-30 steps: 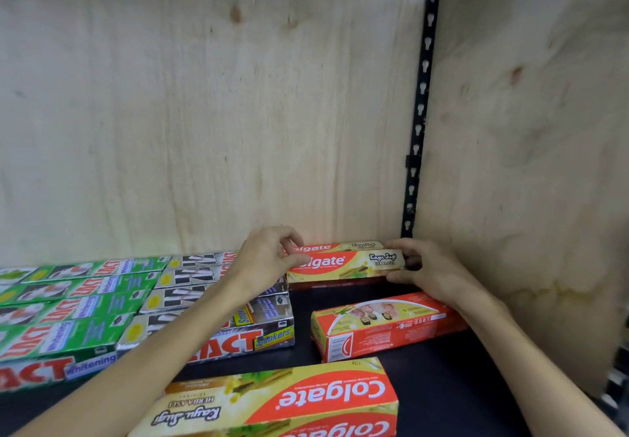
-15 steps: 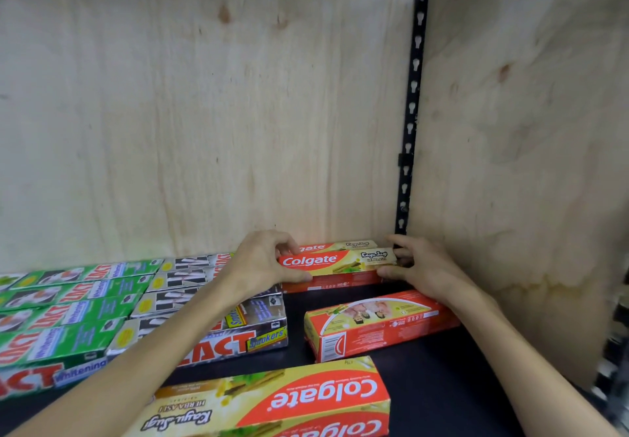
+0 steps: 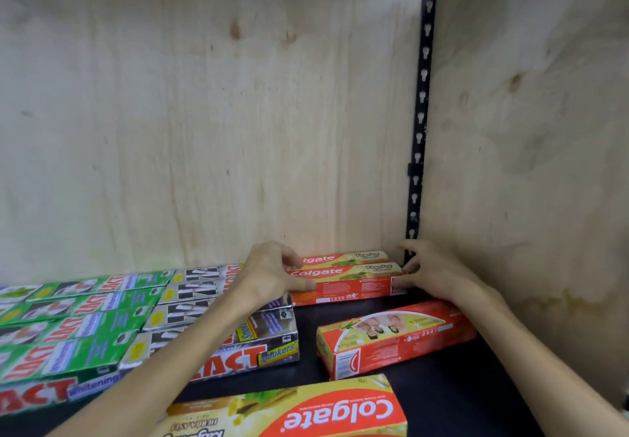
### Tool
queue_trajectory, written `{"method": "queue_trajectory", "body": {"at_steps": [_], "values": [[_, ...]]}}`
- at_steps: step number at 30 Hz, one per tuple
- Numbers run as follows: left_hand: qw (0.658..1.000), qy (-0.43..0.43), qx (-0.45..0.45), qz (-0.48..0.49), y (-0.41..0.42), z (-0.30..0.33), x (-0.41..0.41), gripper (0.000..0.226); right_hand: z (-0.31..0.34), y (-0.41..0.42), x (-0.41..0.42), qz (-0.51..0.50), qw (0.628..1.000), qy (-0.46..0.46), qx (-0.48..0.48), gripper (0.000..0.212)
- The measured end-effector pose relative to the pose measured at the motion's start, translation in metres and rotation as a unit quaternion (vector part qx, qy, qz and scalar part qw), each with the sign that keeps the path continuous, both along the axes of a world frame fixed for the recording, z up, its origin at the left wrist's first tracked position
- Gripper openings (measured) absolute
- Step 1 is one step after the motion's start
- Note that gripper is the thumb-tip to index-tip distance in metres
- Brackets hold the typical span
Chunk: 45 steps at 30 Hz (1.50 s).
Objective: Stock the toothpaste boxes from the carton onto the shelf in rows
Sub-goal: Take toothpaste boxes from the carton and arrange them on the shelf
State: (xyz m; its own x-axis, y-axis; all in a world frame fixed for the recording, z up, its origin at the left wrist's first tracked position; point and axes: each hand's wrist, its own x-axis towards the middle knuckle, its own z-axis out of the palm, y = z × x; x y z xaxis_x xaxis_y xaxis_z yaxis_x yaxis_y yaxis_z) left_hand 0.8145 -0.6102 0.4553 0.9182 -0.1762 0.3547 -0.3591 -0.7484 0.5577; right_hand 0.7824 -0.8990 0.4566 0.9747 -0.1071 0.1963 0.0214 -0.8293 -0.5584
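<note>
Front Colgate box lies lengthwise on the dark shelf near the back, held between both hands: left hand grips its left end, thumb curled along the red front face, fingers over the top; right hand holds the right end, fingers bent around that end, thumb side low at the box corner. Second Colgate box sits just behind it, touching, against the plywood back wall, same orientation, logo to the left. Both boxes are flat in the back right corner, close to the black slotted upright where the back wall meets the plywood side wall. In front of the held box, apart from it, a red box with faces printed on it lies loose and angled on the shelf. Nearer the camera, a big yellow and red Colgate pack lies with its logo upside down, cut off by the bottom edge. Left of the hands: silver smokers boxes in a tight block, several rows deep, left forearm crossing over them. Further left, green whitening boxes in rows, touching the silver block. Carton not visible.
</note>
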Motion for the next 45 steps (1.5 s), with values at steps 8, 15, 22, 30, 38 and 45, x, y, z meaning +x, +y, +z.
{"method": "queue_trajectory", "body": {"at_steps": [8, 15, 22, 30, 38, 45], "values": [[1.000, -0.002, -0.006, -0.016, 0.002, 0.000, -0.001, 0.047, -0.007, 0.001, -0.003, 0.001, 1.000, -0.016, 0.017, 0.085], [0.990, -0.088, 0.031, -0.102, 0.000, 0.018, -0.044, 0.029, -0.015, 0.000, -0.066, 0.058, 0.986, -0.152, 0.024, 0.054], [0.973, 0.000, 0.019, -0.228, -0.026, 0.009, -0.109, 0.030, -0.031, -0.009, -0.100, 0.151, 0.981, -0.107, -0.053, 0.074], [0.970, -0.042, 0.085, -0.223, -0.020, 0.007, -0.093, 0.019, -0.033, -0.005, -0.076, 0.144, 0.981, -0.129, -0.033, 0.061], [0.987, -0.056, 0.058, -0.135, -0.008, -0.005, -0.070, 0.019, -0.037, -0.017, -0.085, 0.106, 0.981, -0.157, 0.028, 0.064], [0.988, -0.048, 0.017, -0.145, -0.004, -0.005, -0.076, 0.028, -0.043, -0.013, -0.079, 0.104, 0.975, -0.186, 0.055, 0.048]]}}
